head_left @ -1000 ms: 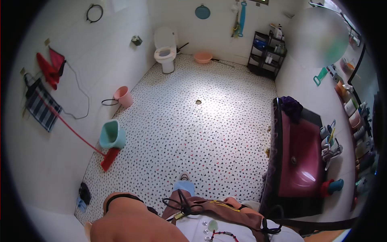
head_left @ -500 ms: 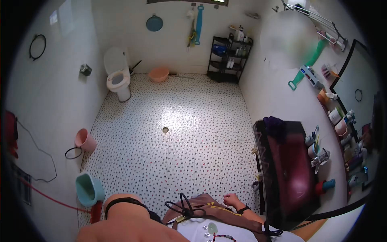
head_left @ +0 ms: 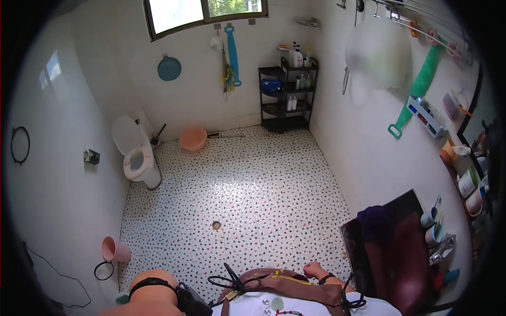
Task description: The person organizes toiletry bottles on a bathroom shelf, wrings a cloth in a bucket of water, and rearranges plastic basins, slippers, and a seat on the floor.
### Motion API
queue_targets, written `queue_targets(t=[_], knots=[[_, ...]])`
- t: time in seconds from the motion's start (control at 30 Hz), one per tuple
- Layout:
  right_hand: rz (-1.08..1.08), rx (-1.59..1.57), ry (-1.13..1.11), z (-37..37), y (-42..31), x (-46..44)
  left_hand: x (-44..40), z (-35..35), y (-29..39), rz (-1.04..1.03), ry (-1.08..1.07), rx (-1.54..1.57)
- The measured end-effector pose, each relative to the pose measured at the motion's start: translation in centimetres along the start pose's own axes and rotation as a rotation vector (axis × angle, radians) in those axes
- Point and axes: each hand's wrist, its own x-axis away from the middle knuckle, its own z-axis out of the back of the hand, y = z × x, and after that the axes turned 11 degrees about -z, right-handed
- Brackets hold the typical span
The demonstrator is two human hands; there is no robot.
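Note:
My right hand (head_left: 314, 270) hangs low at my side, a black band around its wrist. Its fingers look curled in, and nothing shows in them. It is beside the brown apron (head_left: 279, 280), left of the dark red sink counter (head_left: 403, 247). At the lower left, close to the camera, my left hand (head_left: 153, 280) appears as a rounded shape with a black strap across it. Its fingers are hidden, so what it holds, if anything, cannot be made out. A dark bulky item (head_left: 193, 300) sits against it.
A pink bucket (head_left: 115, 249) stands by the left wall. Farther off are a toilet (head_left: 138, 160), an orange basin (head_left: 193, 139) and a black corner shelf (head_left: 287, 125). A floor drain (head_left: 216, 225) lies mid-floor. A purple cloth (head_left: 375, 220) rests on the counter.
My view has tilted up, so the window now shows and the room sits lower. The light-blue bucket has almost left the view. My right hand stays low at my side.

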Motion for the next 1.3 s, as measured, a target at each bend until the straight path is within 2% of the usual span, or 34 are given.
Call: queue_targets(t=[0.03, 0.07, 0.17, 0.3, 0.4, 0.47, 0.5, 0.57, 0.63, 0.67, 0.7, 0.73, 0.77, 0.83, 0.97, 1.03, 1.1, 1.2, 1.23, 1.3], knots=[[0.023, 0.004, 0.017, 1.1, -2.6, -1.2, -0.6, 0.8, -1.1, -0.019, 0.06, -0.132], [0.044, 0.138, 0.037, 2.2, -5.1, -2.8, -1.2, 1.9, -2.4, -0.015, 0.066, -0.131], [0.063, -0.172, 0.064, 3.5, -12.7, -3.6, -2.5, 5.6, -6.5, -0.002, -0.058, -0.135], [0.088, -0.242, 0.086, 4.1, -18.2, -7.4, -2.3, 10.6, -12.9, -0.131, -0.119, -0.055], [0.132, 0.039, 0.107, 5.6, -19.5, -10.7, -2.2, 14.6, -18.0, -0.251, -0.028, 0.05], [0.07, 0.063, 0.085, 7.8, -20.0, -13.1, -2.5, 18.4, -21.4, -0.262, -0.145, 0.291], [0.012, 0.115, 0.036, 8.7, -19.9, -14.2, -2.2, 20.5, -23.0, -0.269, -0.147, 0.306], [0.119, 0.326, 0.122, 10.3, -17.9, -19.0, -2.2, 24.8, -25.9, -0.455, -0.195, 0.182], [-0.148, 0.044, 0.088, 12.1, -20.2, -17.3, -2.7, 28.7, -27.8, -0.496, 0.036, 0.041], [-0.264, -0.157, 0.119, 13.2, -24.8, -13.0, -3.5, 30.7, -28.9, -0.518, 0.071, 0.041], [-0.293, -0.146, 0.11, 13.7, -25.6, -13.1, -4.4, 32.6, -30.0, -0.528, 0.111, 0.04], [-0.308, -0.265, 0.14, 14.1, -26.6, -13.8, -5.0, 34.6, -31.2, -0.544, 0.066, 0.048], [-0.315, -0.39, 0.177, 14.7, -27.6, -14.8, -5.1, 35.9, -32.8, -0.534, 0.08, 0.051], [-0.276, -0.451, 0.178, 15.2, -30.8, -16.9, -5.9, 39.0, -37.8, -0.515, 0.032, 0.183], [-0.243, -0.357, 0.145, 18.1, -37.2, -19.7, -5.6, 43.0, -45.0, -0.439, 0.03, 0.427], [-0.225, -0.317, 0.127, 20.8, -38.9, -22.0, -4.9, 45.0, -48.8, -0.447, 0.038, 0.402], [-0.247, -0.338, 0.146, 23.6, -40.8, -25.9, -4.3, 48.4, -52.7, -0.268, -0.324, 0.173], [-0.227, -0.309, 0.144, 29.4, -45.9, -32.8, -2.9, 53.1, -60.2, -0.063, -0.466, -0.103], [-0.194, -0.27, 0.121, 31.2, -47.3, -34.1, -2.6, 54.8, -62.2, 0.04, -0.47, -0.242], [-0.103, -0.551, 0.32, 35.2, -54.3, -34.2, -1.2, 58.9, -67.0, 0.318, -0.243, -0.43]])
